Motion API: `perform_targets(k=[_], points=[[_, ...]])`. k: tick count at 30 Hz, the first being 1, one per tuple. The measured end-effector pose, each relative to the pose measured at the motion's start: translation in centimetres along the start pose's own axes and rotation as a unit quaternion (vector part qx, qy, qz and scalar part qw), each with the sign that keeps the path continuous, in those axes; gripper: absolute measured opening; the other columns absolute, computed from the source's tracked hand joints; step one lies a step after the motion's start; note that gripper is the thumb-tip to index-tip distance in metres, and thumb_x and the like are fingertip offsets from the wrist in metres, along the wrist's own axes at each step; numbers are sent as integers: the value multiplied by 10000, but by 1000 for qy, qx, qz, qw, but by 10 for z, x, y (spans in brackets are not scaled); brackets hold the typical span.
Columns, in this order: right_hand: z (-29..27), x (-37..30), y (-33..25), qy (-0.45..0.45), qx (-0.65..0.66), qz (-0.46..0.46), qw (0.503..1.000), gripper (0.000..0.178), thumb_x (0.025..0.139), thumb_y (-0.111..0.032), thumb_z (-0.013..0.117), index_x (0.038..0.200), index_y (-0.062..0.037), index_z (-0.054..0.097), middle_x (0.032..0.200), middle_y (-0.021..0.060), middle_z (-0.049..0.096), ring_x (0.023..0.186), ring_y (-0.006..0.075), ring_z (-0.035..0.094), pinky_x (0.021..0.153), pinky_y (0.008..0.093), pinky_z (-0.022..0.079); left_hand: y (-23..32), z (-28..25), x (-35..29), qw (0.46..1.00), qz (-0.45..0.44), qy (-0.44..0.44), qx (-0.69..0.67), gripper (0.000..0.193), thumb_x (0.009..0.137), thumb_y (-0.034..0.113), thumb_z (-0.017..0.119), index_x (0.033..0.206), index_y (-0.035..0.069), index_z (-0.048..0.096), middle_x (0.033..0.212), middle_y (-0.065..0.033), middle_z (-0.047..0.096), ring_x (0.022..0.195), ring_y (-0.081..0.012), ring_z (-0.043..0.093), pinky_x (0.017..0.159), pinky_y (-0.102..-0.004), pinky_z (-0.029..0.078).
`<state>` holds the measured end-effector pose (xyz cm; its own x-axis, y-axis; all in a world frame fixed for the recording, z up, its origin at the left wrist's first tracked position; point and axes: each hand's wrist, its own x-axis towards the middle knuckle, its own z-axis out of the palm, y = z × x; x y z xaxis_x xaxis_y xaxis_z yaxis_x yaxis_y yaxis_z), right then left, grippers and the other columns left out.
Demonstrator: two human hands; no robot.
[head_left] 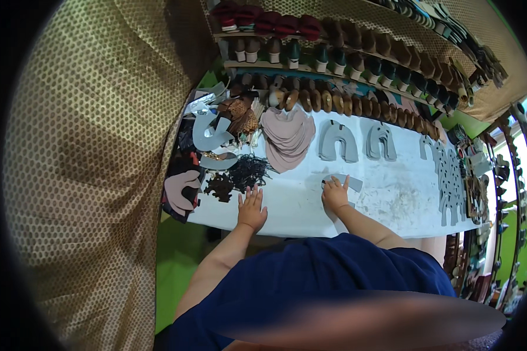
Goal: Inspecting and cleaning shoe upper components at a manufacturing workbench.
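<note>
My left hand point(252, 209) lies on the white tabletop at its near edge, fingers stretched out and a little apart, with nothing in it. Just beyond its fingertips is a tangled pile of thin black strips point(249, 171). Beside that sits a small heap of dark brown pieces point(219, 187). To the right, my right hand point(335, 195) rests on a grey curved piece point(352, 183); most of its fingers are drawn together over the piece's left part and one sticks out. The fingers hide that end of the piece.
Stacked pink cut pieces point(288, 137) and grey arched pieces point(338, 141) lie farther back on the white table point(301, 205). Grey cut-out pieces point(451, 184) cover its right end. Mixed scraps point(211, 131) crowd the left. Shelves of shoes point(339, 61) stand behind; a patterned curtain point(99, 175) hangs left.
</note>
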<state>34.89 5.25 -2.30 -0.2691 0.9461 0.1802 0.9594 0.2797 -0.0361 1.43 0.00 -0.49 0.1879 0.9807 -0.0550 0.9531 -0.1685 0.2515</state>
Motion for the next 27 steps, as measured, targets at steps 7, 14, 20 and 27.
perform_targets(k=[7,14,20,27], points=[[1,-1,-33,52,68,-48,995,169,818,-213,665,949,-108,650,1109,17,676,1221,219,550,1106,725,127,-3,-2,4,1000,4,0,-21,756,871,360,579,1522,97,300,1630,-118,175,1506,-321,137,1182,-587,54],[-8,-25,-52,-64,85,-193,975,550,888,-381,608,1354,-105,514,1474,86,458,1417,275,363,1140,672,121,-6,-4,4,999,12,10,-39,750,881,368,567,1527,105,293,1637,-111,150,1511,-306,116,1185,-581,42],[-16,-46,-30,-212,66,-88,971,782,903,-500,532,1545,-151,255,1624,148,172,1505,344,130,1146,670,80,-9,0,0,999,2,12,-39,733,895,382,560,1529,128,294,1640,-95,149,1511,-299,126,1180,-594,64],[-27,-88,4,-169,49,89,980,776,912,-435,539,1555,-138,222,1631,161,124,1510,351,86,1149,665,28,-60,-15,-17,980,-150,128,18,696,864,395,613,1477,149,391,1633,-119,164,1498,-363,132,1140,-669,86]])
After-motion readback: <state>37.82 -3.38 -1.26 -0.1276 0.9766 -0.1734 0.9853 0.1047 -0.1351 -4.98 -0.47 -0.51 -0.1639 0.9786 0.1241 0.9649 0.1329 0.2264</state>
